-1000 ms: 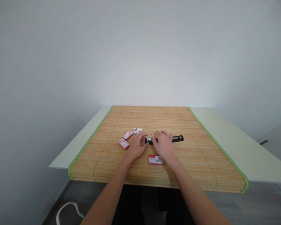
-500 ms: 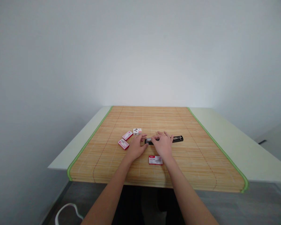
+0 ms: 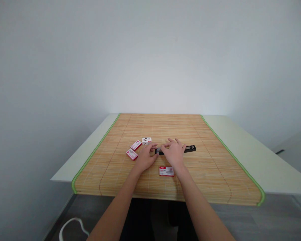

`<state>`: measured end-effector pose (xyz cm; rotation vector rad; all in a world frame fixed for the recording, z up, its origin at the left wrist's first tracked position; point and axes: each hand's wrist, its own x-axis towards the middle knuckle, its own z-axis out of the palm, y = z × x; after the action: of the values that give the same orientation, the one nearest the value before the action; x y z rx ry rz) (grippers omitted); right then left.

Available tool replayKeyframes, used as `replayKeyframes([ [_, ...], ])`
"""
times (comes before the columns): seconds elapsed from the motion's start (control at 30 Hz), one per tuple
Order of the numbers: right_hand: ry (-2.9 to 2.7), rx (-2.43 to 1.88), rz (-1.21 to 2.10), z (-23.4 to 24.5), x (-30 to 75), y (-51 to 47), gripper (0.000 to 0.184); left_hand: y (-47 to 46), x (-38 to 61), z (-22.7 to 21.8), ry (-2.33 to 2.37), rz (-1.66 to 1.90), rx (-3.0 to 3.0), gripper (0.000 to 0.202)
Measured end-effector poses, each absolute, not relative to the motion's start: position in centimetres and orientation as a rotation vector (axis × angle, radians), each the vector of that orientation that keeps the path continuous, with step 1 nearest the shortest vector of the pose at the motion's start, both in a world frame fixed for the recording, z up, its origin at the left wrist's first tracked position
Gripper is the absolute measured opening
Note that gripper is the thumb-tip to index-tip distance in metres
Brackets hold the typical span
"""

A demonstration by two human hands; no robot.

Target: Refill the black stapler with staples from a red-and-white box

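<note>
A long black stapler [image 3: 190, 148], opened out flat, lies crosswise on the bamboo mat. My left hand [image 3: 145, 160] grips its left end, thumb on the near side and fingers on the far side. Over the stapler's middle, my right hand [image 3: 173, 155] bends down with thumb and fingertips on the metal part near the left end. Its palm hides much of the stapler, and any small piece under those fingertips cannot be made out. A red and white staple box [image 3: 166, 171] lies flat just in front of my right wrist.
Two more red and white boxes [image 3: 132, 154] [image 3: 136, 145] lie left of my left hand, with a white box [image 3: 146, 140] behind it. The bamboo mat [image 3: 203, 177] has green edging and covers the middle of a white table [image 3: 240, 140]. A wall stands behind.
My right fingertips have shifted slightly left along the stapler, covering a silvery piece that showed between my hands before. My left hand stays at the stapler's left end.
</note>
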<state>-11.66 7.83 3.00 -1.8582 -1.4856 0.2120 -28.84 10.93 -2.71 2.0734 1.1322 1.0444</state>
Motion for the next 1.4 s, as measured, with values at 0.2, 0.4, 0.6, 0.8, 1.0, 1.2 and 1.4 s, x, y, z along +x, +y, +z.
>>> replayKeyframes([
  [0.2, -1.509, -1.671, 0.23, 4.5, -7.8, 6.1, 0.023, 10.7, -28.8, -2.5, 1.157, 1.034, 2.087, 0.055],
  [0.4, -1.477, -1.791, 0.487, 1.1, -4.1, 1.6, 0.033, 10.8, -28.7, -2.5, 1.177, 1.044, 2.083, 0.056],
  [0.6, -1.514, -1.904, 0.424, -0.3, -2.8, 0.3, 0.035, 10.5, -28.8, -2.1, 1.172, 1.033, 2.115, 0.057],
  [0.8, -1.529, -1.927, 0.394, 0.1, -2.4, 0.2, 0.037, 10.2, -28.7, -1.6, 1.166, 1.045, 2.095, 0.057],
  [1.0, -1.457, -1.846, 0.566, 0.2, -2.3, 0.3, 0.036, 6.1, -29.2, -0.3, 1.189, 1.092, 2.013, 0.045],
  [1.2, -0.962, -1.486, 1.204, 0.5, -3.6, -1.2, 0.03, 1.7, -29.8, 1.1, 1.102, 0.79, 2.207, 0.054],
  [1.4, -0.734, -1.217, 1.598, 2.1, -4.4, -2.9, 0.024, 2.1, -29.6, 1.1, 1.099, 0.745, 2.253, 0.037],
])
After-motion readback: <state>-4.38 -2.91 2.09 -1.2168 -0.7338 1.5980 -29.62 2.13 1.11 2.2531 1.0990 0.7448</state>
